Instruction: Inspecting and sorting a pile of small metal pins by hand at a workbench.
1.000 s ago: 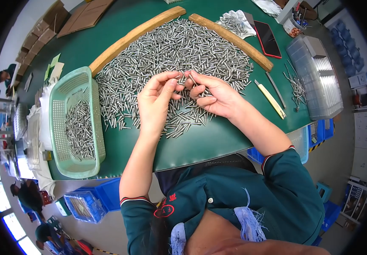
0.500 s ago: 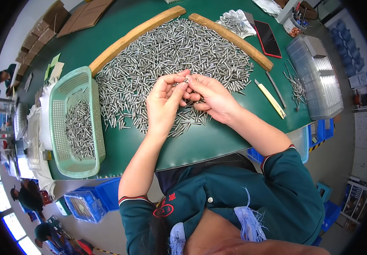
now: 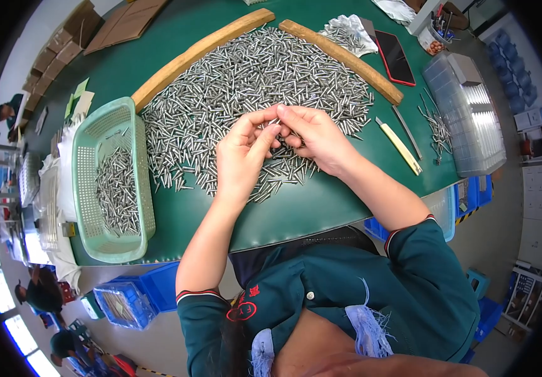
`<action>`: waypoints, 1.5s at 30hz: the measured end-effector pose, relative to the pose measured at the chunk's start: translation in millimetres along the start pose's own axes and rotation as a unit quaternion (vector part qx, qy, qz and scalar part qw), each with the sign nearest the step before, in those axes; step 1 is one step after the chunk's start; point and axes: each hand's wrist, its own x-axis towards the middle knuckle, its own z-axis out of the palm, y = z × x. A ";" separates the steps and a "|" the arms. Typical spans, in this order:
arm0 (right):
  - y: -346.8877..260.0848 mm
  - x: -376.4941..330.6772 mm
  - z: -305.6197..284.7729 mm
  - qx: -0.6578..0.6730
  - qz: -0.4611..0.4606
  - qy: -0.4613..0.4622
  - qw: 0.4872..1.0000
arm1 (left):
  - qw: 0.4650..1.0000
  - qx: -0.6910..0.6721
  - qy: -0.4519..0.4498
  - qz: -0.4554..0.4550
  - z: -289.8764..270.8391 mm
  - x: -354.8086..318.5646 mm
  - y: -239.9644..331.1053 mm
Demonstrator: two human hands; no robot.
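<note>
A big heap of small silver metal pins point(image 3: 246, 81) covers the green table point(image 3: 321, 213), fenced by two wooden strips point(image 3: 195, 53). My left hand point(image 3: 242, 157) and my right hand point(image 3: 312, 138) meet over the near edge of the heap. Both pinch the same few pins point(image 3: 275, 125) between thumb and fingertips. More pins seem to lie under my right palm, mostly hidden. A light green plastic basket point(image 3: 136, 144) with several pins inside stands left of my left hand.
A second wooden strip point(image 3: 340, 56) bounds the heap on the right. A yellow-handled knife point(image 3: 399, 144), a dark phone point(image 3: 395, 56), a white cloth point(image 3: 346, 28) and a clear lidded box point(image 3: 465, 113) lie to the right. Blue bins point(image 3: 126, 301) sit below the table edge.
My hands have stayed over the near edge of the heap. The fingers have drawn closer together and now pinch the pins between both hands.
</note>
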 end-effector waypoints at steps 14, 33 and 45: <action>-1.0 5.5 -10.5 0.338 0.123 -0.092 0.929 | 0.997 0.032 0.061 0.028 -9.1 2.3 1.8; 0.6 0.5 2.2 0.038 0.061 -0.047 0.996 | 0.961 0.229 0.003 0.157 -4.0 1.1 0.5; 3.7 8.7 -10.7 0.365 0.153 -0.104 0.912 | 0.813 0.576 0.048 0.069 -46.9 3.0 -1.1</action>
